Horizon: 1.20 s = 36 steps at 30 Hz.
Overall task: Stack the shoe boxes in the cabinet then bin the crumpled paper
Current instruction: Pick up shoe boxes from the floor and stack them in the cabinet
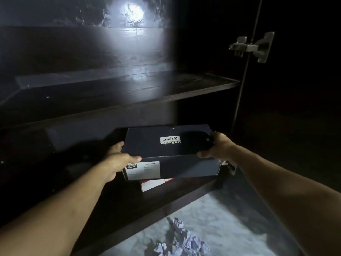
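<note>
The cabinet [129, 93] fills the frame ahead of both hands, dark wood, most of it lost in shadow; only a patch of the back wall above the hands catches a bright glare. Its open door lies beyond the right hand, nearly black, with just a metal hinge [252, 47] showing. A shelf [203, 84] runs above the hands, and what sits on its left part is too dim to make out.

Between the hands is a navy box [169, 152], tilted slightly, logo on the lid and a white label on the near end. The left hand [118, 161] grips its left near corner, thumb on the lid edge, fingers round the side. The right hand [215, 146] holds the right end, thumb along the lid edge, fingers partly hidden in shadow on top. Just under the box, a second box [156, 184] shows only a white-and-red sliver; whether the two touch is unclear.

Below the right forearm, on pale floor [230, 215], lies crumpled paper [180, 239], cut off by the bottom edge.
</note>
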{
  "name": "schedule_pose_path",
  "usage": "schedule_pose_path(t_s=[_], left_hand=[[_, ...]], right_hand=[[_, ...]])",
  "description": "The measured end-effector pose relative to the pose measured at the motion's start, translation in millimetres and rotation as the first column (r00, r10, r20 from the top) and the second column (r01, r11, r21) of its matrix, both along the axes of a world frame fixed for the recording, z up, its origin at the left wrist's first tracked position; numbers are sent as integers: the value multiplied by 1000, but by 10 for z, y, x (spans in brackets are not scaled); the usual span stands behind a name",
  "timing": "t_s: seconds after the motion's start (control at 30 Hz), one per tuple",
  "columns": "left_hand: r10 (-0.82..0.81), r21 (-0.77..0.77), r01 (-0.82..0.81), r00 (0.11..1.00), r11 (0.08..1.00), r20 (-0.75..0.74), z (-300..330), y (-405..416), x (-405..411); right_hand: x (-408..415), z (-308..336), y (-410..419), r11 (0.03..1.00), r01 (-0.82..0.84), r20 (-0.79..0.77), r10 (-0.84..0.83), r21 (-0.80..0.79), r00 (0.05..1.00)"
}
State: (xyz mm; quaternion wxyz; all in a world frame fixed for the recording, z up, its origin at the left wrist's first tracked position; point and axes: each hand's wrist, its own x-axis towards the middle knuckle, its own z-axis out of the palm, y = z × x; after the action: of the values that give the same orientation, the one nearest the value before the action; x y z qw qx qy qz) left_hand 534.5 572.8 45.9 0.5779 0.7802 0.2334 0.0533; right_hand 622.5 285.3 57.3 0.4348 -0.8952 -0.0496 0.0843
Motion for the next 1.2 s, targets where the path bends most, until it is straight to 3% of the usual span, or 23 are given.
schedule_pose_path(t_s=[0.33,0.47,0.67,1.03,1.2], left_hand=[[43,-63,-38,996,997,80,-437,194,467],[114,-26,-111,982,993,148,-521,147,553],[193,44,-205,962,978,193,-600,36,646],[167,165,-204,963,965,214,-622,9,634],[190,405,-269,956,874,223,-434,-167,502]], right_hand=[[651,-287,323,998,-23,65,26,-55,998],[820,-370,455,967,143,234,-92,-210,968],[781,-432,655,909,326,417,-198,-261,887],[694,-418,602,906,235,378,-92,-352,921],[455,-270,356,911,199,345,-68,-361,936]])
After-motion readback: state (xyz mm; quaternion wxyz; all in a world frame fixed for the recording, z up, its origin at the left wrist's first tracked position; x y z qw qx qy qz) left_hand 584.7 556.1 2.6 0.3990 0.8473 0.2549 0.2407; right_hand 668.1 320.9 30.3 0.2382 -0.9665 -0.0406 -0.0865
